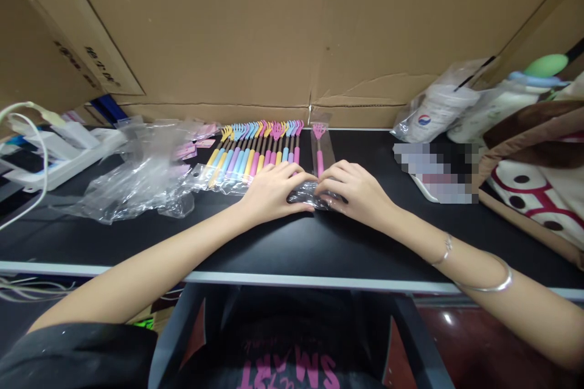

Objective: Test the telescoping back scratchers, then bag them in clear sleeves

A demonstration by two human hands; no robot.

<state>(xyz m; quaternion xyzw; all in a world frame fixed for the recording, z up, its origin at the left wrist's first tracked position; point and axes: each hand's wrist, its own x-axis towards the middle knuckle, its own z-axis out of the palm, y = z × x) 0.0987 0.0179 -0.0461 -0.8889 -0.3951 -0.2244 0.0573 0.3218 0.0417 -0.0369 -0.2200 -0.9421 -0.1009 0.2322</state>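
Your black table (283, 249) holds a row of colourful back scratchers (249, 162). Clear bags (137, 176) lie left; a bagged cup (440, 110) sits right.

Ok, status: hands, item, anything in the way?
Left hand and right hand at crumpled clear plastic, grip unclear. Pink claw-ended stick in clear sleeve just beyond. Loose bags well left, seemingly not blocking.

L hand (274, 188) & R hand (358, 189) close tog. mid-frame, on clear plastic (303, 194)! Bagged pink claw stick (320, 163) just above, multicol. row (250, 161) upper ctr, crumpled bags (137, 179) ctr-left.
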